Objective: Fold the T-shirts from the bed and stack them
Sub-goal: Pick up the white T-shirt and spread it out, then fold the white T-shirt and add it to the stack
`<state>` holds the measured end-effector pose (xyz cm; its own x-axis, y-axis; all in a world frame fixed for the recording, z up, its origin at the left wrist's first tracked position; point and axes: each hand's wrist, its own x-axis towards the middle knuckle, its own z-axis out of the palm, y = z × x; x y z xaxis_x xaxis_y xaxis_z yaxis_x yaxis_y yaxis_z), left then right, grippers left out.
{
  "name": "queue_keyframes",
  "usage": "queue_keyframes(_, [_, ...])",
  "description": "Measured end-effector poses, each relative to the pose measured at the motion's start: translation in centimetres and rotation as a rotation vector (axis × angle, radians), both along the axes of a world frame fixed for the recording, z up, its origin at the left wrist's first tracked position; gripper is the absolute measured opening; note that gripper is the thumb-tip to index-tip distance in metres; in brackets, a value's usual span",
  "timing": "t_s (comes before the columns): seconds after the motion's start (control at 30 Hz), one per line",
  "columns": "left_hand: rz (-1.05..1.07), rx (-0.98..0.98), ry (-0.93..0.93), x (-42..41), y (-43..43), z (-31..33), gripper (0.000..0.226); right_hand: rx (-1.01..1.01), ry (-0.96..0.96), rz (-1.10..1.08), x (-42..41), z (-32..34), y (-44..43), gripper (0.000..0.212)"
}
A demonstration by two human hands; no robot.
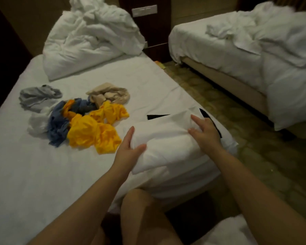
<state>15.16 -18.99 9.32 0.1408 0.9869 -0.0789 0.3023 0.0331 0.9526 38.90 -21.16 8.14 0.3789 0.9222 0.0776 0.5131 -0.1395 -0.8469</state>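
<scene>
A folded white T-shirt (166, 137) with black trim lies at the right corner of the bed (34, 174). My left hand (129, 147) lies flat against its left edge, fingers straight. With fingers spread, my right hand (204, 131) presses on its right side. To the left sits a crumpled pile: yellow shirts (92, 131), a blue one (57, 128), a grey one (37, 99), a beige one (109, 96) and a small white one (37, 123).
A rumpled white duvet (90, 36) is heaped at the head of the bed. A second bed (254, 59) with white bedding stands to the right across a patterned carpet strip (237, 121). A dark nightstand (148, 32) is between them. My knees are below.
</scene>
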Motion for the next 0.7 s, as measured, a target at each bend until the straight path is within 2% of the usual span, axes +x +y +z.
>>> queue_keyframes(0.33, [-0.078,-0.039,0.078,10.2,9.8,-2.6,0.077,-0.162,-0.082,-0.023,10.5,-1.9,9.8,0.051])
queue_keyframes(0.43, [-0.092,-0.154,0.153,10.7,11.6,-5.3,0.075,-0.315,-0.135,0.005,10.7,-5.6,11.1,0.051])
queue_keyframes(0.5, [-0.102,-0.201,0.210,10.7,12.0,-7.0,0.074,-0.373,-0.105,0.002,10.2,-8.5,11.3,0.050])
queue_keyframes(0.63, [-0.097,-0.182,0.233,10.5,11.9,-8.5,0.075,-0.396,-0.113,-0.031,9.6,-10.8,11.5,0.048])
queue_keyframes(0.7, [-0.104,-0.172,0.246,10.6,11.6,-8.5,0.075,-0.430,-0.192,-0.027,9.6,-10.7,11.5,0.049])
